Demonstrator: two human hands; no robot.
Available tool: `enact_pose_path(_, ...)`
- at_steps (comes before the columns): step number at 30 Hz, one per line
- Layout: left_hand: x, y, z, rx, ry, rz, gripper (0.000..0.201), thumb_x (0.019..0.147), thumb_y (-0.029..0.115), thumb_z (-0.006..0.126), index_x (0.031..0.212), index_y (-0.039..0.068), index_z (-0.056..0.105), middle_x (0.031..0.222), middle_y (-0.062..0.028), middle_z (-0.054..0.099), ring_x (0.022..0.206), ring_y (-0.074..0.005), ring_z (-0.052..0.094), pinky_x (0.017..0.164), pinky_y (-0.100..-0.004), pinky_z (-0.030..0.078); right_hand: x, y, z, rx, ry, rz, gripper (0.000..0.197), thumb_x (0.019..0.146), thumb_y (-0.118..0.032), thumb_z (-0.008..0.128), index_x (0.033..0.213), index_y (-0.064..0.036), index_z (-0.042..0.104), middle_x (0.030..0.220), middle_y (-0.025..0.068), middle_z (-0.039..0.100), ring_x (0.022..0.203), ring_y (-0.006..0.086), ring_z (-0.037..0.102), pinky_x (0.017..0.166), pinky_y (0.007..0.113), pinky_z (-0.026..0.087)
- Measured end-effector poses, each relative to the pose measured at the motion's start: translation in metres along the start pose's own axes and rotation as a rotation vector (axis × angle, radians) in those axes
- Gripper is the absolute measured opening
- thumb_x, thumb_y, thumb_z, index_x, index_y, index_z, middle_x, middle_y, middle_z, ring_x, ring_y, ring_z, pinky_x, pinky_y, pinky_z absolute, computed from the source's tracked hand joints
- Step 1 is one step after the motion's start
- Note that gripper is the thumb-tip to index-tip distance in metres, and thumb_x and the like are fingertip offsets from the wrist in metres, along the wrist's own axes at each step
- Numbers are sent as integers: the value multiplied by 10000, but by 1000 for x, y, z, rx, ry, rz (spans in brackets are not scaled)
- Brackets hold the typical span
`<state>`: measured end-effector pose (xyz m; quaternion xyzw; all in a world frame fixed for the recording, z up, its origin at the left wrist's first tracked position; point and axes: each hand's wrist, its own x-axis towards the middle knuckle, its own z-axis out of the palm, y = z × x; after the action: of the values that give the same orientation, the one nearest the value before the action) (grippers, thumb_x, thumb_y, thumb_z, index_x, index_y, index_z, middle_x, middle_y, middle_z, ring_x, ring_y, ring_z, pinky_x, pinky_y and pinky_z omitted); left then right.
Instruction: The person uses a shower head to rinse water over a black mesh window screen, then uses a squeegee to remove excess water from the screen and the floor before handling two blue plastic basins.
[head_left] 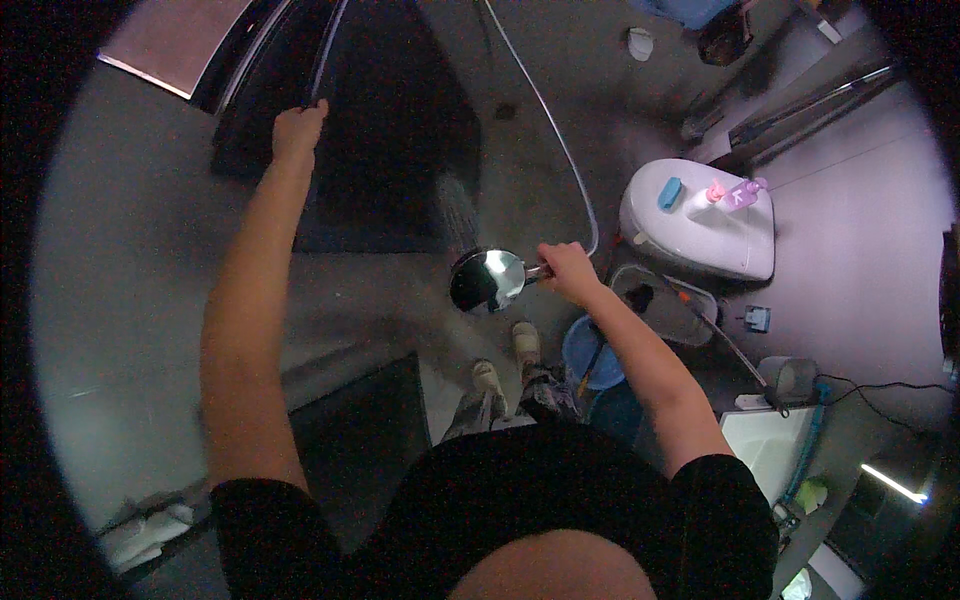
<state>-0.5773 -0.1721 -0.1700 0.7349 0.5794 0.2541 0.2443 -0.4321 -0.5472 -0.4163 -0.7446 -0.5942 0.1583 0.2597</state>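
My right hand (570,272) is closed round the handle of a chrome shower head (488,281) with a wide round face. A spray of water (458,212) leaves it toward a dark, glossy panel (385,130) that looks like a glass shower door. From the upper middle a thin metal hose (540,100) hangs down and curves to the handle in my right hand. My left arm is stretched far forward, and my left hand (299,132) is closed on the thin metal-looking edge of that dark panel. Dim light hides the details of this left grip.
A white toilet (700,235) with its lid down bears a blue brush-like item (670,193) and two pump bottles (740,194). Beside my legs stand a blue bucket (594,352) and a clear tub (690,322). A floor drain (506,111) lies ahead; a washbasin (765,450) is at right.
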Motion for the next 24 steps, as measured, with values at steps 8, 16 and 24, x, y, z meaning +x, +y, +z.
enact_pose_path(8, 98, 0, 44, 210, 6, -18, 438, 747, 365, 649, 997, 5, 642, 1024, -169, 629, 988, -304, 588, 847, -364, 447, 16, -17, -30, 0, -39, -65, 260, 614, -110, 683, 821, -95, 526, 733, 86, 589, 767, 294, 571, 696, 412, 398)
enact_pose_path(16, 187, -31, 49, 176, -270, -2, 409, 738, 342, 659, 980, 13, 641, 934, -139, 642, 899, -258, 614, 800, -365, 465, 50, -18, -40, 86, 3, 55, 225, 655, -132, 680, 818, -99, 528, 738, 104, 598, 776, 299, 581, 717, 413, 398)
enact_pose_path(24, 98, 17, -47, -14, -801, -178, 529, 781, 477, 617, 1114, 70, 566, 977, -70, 588, 717, -171, 554, 651, -321, 439, 111, -40, -112, 426, 201, 71, 308, 702, -192, 723, 783, -54, 460, 601, 102, 548, 546, 248, 553, 515, 335, 420)
